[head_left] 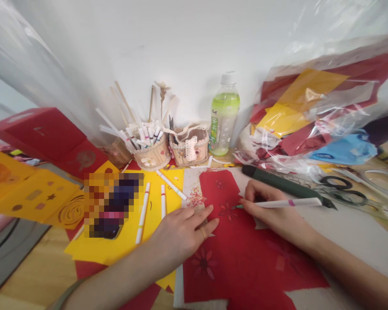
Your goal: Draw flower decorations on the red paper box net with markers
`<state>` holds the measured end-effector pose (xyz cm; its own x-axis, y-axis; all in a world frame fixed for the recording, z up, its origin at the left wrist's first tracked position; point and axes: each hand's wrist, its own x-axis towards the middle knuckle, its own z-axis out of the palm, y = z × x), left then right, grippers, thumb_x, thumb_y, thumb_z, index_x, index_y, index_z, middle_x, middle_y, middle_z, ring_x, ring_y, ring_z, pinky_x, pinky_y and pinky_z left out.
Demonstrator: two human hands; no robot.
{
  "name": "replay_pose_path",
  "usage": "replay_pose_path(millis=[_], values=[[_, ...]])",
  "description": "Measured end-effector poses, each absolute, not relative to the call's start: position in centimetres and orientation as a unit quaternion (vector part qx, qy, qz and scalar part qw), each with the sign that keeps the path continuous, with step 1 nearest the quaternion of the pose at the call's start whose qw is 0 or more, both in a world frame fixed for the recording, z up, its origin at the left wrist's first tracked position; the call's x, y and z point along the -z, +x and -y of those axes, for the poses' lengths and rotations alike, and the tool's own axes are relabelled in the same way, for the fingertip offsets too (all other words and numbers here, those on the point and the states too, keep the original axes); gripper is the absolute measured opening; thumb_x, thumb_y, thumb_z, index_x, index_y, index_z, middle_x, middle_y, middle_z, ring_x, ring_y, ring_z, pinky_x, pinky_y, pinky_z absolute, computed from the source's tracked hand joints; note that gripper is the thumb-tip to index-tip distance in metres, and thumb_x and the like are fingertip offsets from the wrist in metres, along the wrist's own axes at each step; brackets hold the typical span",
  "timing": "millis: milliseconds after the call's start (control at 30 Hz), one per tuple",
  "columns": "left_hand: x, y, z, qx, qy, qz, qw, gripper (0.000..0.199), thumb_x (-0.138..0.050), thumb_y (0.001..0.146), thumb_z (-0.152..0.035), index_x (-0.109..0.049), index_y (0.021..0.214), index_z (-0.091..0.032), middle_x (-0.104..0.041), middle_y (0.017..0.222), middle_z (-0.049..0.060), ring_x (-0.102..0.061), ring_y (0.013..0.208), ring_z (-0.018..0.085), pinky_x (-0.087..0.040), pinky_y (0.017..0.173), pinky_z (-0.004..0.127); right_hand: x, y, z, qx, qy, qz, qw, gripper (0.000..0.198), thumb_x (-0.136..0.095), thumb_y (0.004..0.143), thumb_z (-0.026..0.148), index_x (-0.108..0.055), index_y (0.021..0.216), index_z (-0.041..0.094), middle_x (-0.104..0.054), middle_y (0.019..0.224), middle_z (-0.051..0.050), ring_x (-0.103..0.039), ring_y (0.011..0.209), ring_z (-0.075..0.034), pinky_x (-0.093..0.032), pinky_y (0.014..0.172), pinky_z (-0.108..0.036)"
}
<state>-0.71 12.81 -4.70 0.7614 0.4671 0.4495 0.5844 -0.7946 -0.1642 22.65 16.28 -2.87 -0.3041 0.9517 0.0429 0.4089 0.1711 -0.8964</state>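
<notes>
A red cut-out paper (239,258) with several drawn flowers lies before me on a pale grey board. My right hand (265,209) grips a white felt-tip marker (294,202) with a purple band, its green tip at the middle flower (226,209). Resting flat with fingers stretched out, my left hand (186,226) presses on the paper's left edge and wears a thin ring. Two capped markers, one with a yellow band (142,215) and one with a red band (163,200), lie on yellow paper left of it, beside another marker (171,184).
Against the wall stand a wooden holder (151,156) full of markers, a second holder (190,153) and a green drink bottle (224,120). Scissors (342,189), a dark green pen-like tool (278,183) and a plastic bag of papers (310,112) are right. A phone (114,232) lies left.
</notes>
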Motion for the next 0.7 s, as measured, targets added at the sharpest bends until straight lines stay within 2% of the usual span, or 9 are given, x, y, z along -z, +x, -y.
replay_pose_path(millis=[367,567,700], values=[[4.69,-0.77,-12.82,0.192,-0.928,0.281,0.149,0.027,-0.039,0.094,-0.020,-0.061,0.108,-0.017,-0.064,0.113,0.007,-0.064,0.093,0.019,-0.055,0.074,0.032,2.84,22.51,-16.30,-0.413,-0.493,0.694,0.323,0.022,-0.053,0.073,0.020,-0.037,0.058,0.021,-0.041,0.055,0.005,-0.038,0.049,-0.010,-0.031,0.044,-0.021],[4.77,-0.93,-12.82,0.177,-0.931,0.279,0.158,0.025,-0.041,0.093,-0.020,-0.059,0.111,-0.017,-0.062,0.115,0.007,-0.062,0.095,0.019,-0.054,0.076,0.032,2.77,22.58,-16.25,-0.395,-0.510,0.679,0.350,0.022,-0.053,0.074,0.021,-0.038,0.058,0.021,-0.041,0.056,0.005,-0.038,0.049,-0.009,-0.031,0.044,-0.021],[4.91,-0.97,-12.85,0.183,-0.930,0.278,0.156,0.025,-0.041,0.093,-0.021,-0.060,0.110,-0.017,-0.062,0.115,0.007,-0.063,0.094,0.020,-0.054,0.076,0.033,2.60,22.50,-16.23,-0.417,-0.505,0.680,0.329,0.022,-0.054,0.075,0.023,-0.038,0.059,0.021,-0.041,0.055,0.005,-0.037,0.048,-0.009,-0.031,0.042,-0.021]])
